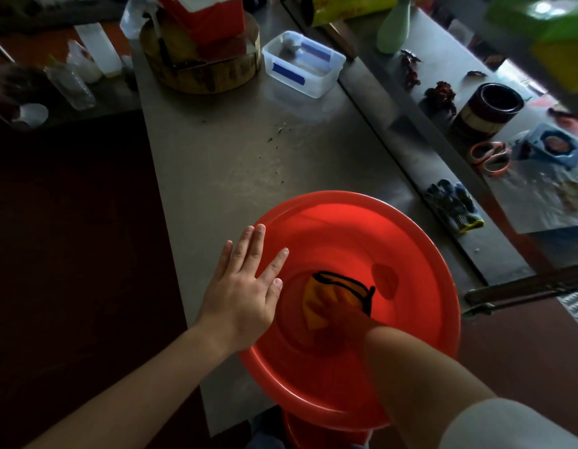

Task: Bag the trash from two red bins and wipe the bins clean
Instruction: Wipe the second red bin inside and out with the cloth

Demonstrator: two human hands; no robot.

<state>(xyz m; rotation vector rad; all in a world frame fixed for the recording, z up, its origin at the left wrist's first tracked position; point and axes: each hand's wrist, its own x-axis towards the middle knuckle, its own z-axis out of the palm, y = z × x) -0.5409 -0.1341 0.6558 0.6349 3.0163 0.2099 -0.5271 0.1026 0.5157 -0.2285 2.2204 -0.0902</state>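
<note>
Red bin (pixel 410 254): mouth up at the near end of the steel counter (pixel 222 163).
Cloth (pixel 345 286): orange, black-edged, on the bin's bottom.
Right hand (pixel 333 311): inside the bin on the cloth; blurred, so I cannot tell how its fingers lie.
Left hand (pixel 245 286): flat on the left rim, fingers straight and spread.
</note>
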